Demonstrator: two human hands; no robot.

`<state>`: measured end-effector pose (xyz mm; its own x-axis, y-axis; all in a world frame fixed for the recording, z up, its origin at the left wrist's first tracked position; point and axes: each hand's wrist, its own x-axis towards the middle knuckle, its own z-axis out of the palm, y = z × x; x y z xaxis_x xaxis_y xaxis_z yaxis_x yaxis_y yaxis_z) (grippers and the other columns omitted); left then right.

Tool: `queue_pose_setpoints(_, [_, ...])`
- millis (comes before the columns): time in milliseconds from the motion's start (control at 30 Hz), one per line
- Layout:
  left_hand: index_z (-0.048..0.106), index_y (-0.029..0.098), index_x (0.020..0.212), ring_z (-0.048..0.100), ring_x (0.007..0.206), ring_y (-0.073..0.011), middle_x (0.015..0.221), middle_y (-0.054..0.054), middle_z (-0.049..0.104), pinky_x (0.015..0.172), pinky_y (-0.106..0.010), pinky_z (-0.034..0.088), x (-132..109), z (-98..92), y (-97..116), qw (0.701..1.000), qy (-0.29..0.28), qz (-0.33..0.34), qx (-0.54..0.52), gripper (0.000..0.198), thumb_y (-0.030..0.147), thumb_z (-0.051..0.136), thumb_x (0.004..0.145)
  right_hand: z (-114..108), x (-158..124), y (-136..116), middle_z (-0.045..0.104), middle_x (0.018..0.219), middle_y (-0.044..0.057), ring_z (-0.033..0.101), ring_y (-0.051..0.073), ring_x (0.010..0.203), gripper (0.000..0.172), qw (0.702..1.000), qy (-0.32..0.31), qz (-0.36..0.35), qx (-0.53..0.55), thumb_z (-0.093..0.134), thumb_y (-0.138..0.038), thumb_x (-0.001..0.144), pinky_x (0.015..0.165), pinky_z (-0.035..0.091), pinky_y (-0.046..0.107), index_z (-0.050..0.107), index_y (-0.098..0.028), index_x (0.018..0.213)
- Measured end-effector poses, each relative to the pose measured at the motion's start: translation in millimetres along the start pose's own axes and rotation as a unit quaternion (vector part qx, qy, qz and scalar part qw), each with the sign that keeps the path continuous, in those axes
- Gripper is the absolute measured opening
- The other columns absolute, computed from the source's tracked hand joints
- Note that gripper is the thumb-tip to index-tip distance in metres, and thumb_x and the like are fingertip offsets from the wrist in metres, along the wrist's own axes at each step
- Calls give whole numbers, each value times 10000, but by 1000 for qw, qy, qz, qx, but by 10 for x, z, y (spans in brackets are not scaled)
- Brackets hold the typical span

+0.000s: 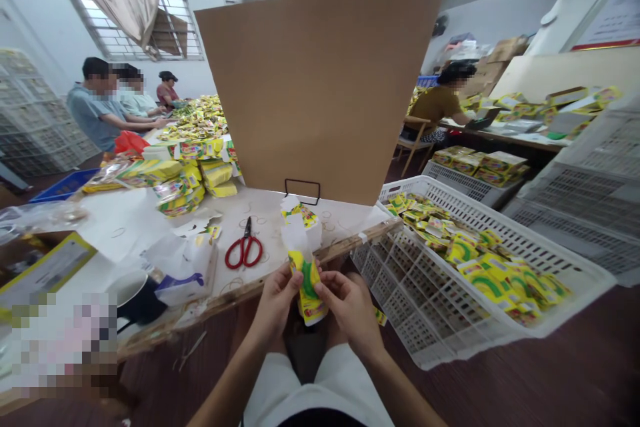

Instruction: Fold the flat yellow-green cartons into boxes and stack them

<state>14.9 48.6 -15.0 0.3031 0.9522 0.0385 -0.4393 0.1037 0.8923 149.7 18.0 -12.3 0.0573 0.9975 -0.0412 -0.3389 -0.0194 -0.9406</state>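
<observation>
Between my two hands, just over my lap at the table's edge, is a small yellow-and-green carton with a white flap standing up at its top. My left hand pinches its left side, thumb on the front. On the other side my right hand grips the right edge with thumb and fingers. Right behind it on the table stand more yellow cartons with white flaps, against a black wire stand. Red-handled scissors lie to the left of them.
A large cardboard sheet stands upright at the back. To the right is a white plastic crate of yellow cartons. A dark mug, a tissue pack and stacked flat cartons are on the left. Several people work farther off.
</observation>
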Motion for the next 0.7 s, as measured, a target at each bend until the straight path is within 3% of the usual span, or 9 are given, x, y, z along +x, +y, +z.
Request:
queue_pose_setpoints(100, [619, 132, 1024, 680, 883, -224, 961, -103, 726, 777, -324, 536, 10, -1, -54, 999, 40, -1, 35, 312, 363, 631, 814, 13, -18, 55, 655, 716, 42, 618, 193, 680, 362, 998, 15, -2, -60, 736, -473, 689, 643, 507, 306, 621, -146, 797])
queue_pose_setpoints(167, [553, 147, 1062, 683, 853, -206, 958, -93, 721, 751, -303, 535, 8, 11, -60, 995, 58, 7, 75, 319, 349, 617, 824, 3, -20, 108, 626, 695, 29, 592, 177, 648, 328, 993, 44, -43, -105, 687, -469, 740, 618, 496, 294, 591, -156, 760])
queue_pose_setpoints(233, [431, 188, 1153, 685, 835, -190, 937, -63, 720, 750, -294, 528, -15, 32, -38, 990, 76, 32, 111, 413, 303, 635, 813, -19, -20, 133, 611, 715, 23, 574, 165, 659, 276, 983, 59, -90, -152, 670, -426, 769, 622, 487, 277, 574, -168, 755])
queue_pose_setpoints(300, [300, 234, 1217, 684, 835, -182, 924, -38, 718, 757, -296, 523, -57, 51, 4, 987, 77, 50, 130, 530, 260, 639, 810, -50, -19, 111, 628, 808, 32, 579, 162, 699, 226, 978, 38, -114, -172, 672, -364, 778, 651, 489, 270, 587, -178, 875])
queue_pose_setpoints(433, [253, 252, 1262, 665, 909, -193, 1022, -68, 691, 776, -306, 512, -146, 40, 105, 991, 0, 29, 128, 559, 234, 608, 830, -139, 1, -2, 625, 1052, 59, 602, 168, 801, 455, 979, -39, -135, -145, 628, -311, 815, 741, 499, 285, 490, -236, 1242])
queue_pose_setpoints(533, [359, 223, 1182, 655, 907, -202, 1027, -84, 675, 761, -298, 507, -189, -7, 143, 992, -58, -2, 111, 462, 238, 635, 812, -225, 30, -73, 634, 1008, 50, 605, 181, 869, 397, 977, -98, -124, -140, 596, -311, 843, 771, 487, 284, 511, -241, 1224])
queue_pose_setpoints(700, [420, 209, 1013, 643, 784, -155, 915, -48, 671, 697, -251, 493, -256, -23, 133, 990, -104, -35, 84, 313, 251, 653, 809, -327, 47, -205, 623, 841, 9, 574, 157, 759, 207, 952, -163, -120, -228, 563, -316, 870, 680, 446, 252, 594, -223, 1052])
